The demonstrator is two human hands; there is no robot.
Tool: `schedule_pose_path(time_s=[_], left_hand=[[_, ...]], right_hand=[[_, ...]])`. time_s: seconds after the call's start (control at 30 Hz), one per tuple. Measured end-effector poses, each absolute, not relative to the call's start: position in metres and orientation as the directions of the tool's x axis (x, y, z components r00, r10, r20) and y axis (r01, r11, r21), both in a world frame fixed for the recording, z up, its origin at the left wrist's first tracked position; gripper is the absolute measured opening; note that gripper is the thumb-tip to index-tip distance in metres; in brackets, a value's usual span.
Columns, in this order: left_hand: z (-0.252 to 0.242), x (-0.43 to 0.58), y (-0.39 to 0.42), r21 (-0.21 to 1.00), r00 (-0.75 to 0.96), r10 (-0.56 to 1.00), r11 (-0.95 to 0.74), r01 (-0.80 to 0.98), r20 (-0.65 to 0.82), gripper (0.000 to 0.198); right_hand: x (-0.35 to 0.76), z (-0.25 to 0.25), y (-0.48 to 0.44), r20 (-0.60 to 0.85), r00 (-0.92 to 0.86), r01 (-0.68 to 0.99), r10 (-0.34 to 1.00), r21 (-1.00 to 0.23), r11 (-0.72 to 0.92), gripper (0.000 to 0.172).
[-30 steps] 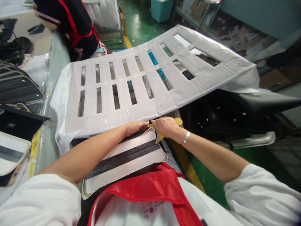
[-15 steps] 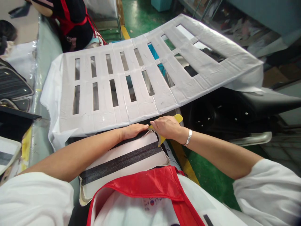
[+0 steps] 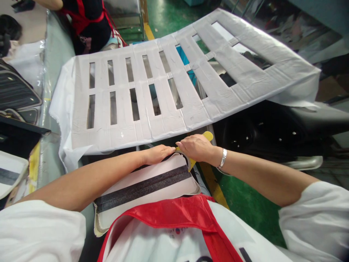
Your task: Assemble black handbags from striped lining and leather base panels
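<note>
In front of my body lies a white box-like piece (image 3: 147, 188) with a dark stripe along its length and raw, curling edges. My left hand (image 3: 158, 154) rests along its far edge, fingers stretched out and pointing right. At the far right corner, my right hand (image 3: 196, 147) is closed over a flat yellow piece (image 3: 208, 136), whose ends stick out past the hand and down the corner. The fingertips of both hands almost meet there. What lies under the right palm is hidden.
Just beyond my hands stands a slatted rack (image 3: 131, 127) wrapped in white sheeting. Glossy black material (image 3: 245, 127) lies below it at right. A bench (image 3: 51, 109) with dark panels runs along the left. A co-worker (image 3: 89, 25) in a red-strapped apron is at upper left.
Both hands keep their places at the far edge and corner. The whole view has shifted slightly; the hands and the piece appear a little further right.
</note>
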State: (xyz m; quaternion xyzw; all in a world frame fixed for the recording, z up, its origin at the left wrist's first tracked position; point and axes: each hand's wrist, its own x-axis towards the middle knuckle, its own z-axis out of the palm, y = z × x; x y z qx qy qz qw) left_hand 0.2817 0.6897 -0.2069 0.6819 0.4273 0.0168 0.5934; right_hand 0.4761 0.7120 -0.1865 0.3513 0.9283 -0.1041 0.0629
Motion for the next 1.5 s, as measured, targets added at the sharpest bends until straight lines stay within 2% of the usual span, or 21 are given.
schedule_pose_path(time_s=[0.3,0.43,0.57,0.7,0.8,0.97,1.07,1.13,1.27,1.4,1.5], left_hand=[[-0.197,0.285,0.687,0.754,0.625,0.598,-0.049,0.655,-0.503,0.05],[-0.195,0.288,0.688,0.743,0.631,0.578,-0.063,0.666,-0.517,0.052],[-0.191,0.296,0.687,0.668,0.584,0.56,-0.071,0.741,-0.588,0.057],[-0.19,0.304,0.686,0.613,0.587,0.564,-0.171,0.772,-0.581,0.061],[-0.191,0.307,0.685,0.593,0.611,0.571,-0.249,0.766,-0.549,0.072],[-0.193,0.313,0.677,0.526,0.619,0.644,-0.37,0.766,-0.45,0.105],[-0.191,0.31,0.673,0.53,0.632,0.663,-0.395,0.75,-0.4,0.11],[-0.19,0.305,0.675,0.589,0.652,0.641,-0.362,0.722,-0.405,0.105],[-0.188,0.297,0.69,0.743,0.666,0.571,-0.139,0.655,-0.48,0.071],[-0.19,0.301,0.704,0.718,0.556,0.581,0.073,0.692,-0.595,0.06],[-0.192,0.306,0.706,0.725,0.553,0.58,0.097,0.682,-0.598,0.052]], right_hand=[[0.477,-0.196,0.706,-0.137,-0.752,0.659,0.645,-0.199,0.726,0.049],[0.479,-0.195,0.698,-0.193,-0.677,0.735,0.71,-0.145,0.662,0.05],[0.484,-0.186,0.685,-0.275,-0.601,0.793,0.751,-0.09,0.602,0.048],[0.49,-0.178,0.675,-0.314,-0.559,0.822,0.768,-0.088,0.562,0.049],[0.492,-0.176,0.671,-0.35,-0.528,0.845,0.774,-0.128,0.519,0.053],[0.494,-0.177,0.667,-0.394,-0.469,0.881,0.79,-0.141,0.452,0.056],[0.495,-0.175,0.667,-0.425,-0.476,0.874,0.77,-0.135,0.466,0.056],[0.495,-0.172,0.668,-0.448,-0.527,0.84,0.722,-0.144,0.524,0.049],[0.499,-0.167,0.676,-0.476,-0.562,0.816,0.677,-0.184,0.548,0.045],[0.516,-0.167,0.68,-0.481,-0.437,0.893,0.76,-0.334,0.302,0.06],[0.535,-0.168,0.674,-0.441,-0.297,0.92,0.847,-0.369,0.131,0.067]])
